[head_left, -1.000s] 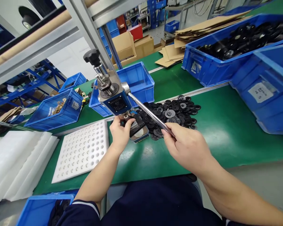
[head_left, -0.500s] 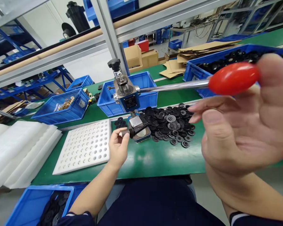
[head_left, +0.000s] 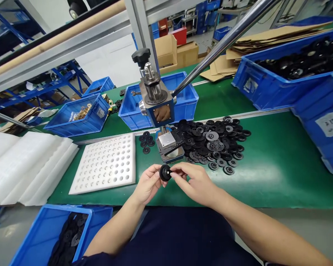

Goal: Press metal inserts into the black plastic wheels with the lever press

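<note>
A small black wheel-like part (head_left: 164, 173) with a light centre is held between my two hands in front of the press. My left hand (head_left: 148, 184) grips its left edge with thumb and fingers. From the right, my right hand (head_left: 195, 181) pinches near its centre; whether the fingertips hold a separate small piece, I cannot make out. Just beyond stands the hand press (head_left: 158, 105), its steel lever (head_left: 222, 44) raised to the upper right. Under its ram sits a metal block (head_left: 167, 139). Many black discs (head_left: 211, 144) lie heaped right of the press.
Left of the press lies a white foam tray (head_left: 105, 162) with rows of holes, many filled. Several black discs (head_left: 146, 140) lie beside it. Blue bins stand behind (head_left: 124, 111), at the right (head_left: 266, 85) and below left (head_left: 41, 232). White foam sheets (head_left: 24, 166) are stacked at far left.
My right hand has left the red lever knob and come down to the black part. The lever has swung up. My left hand has drawn the part away from the press towards me.
</note>
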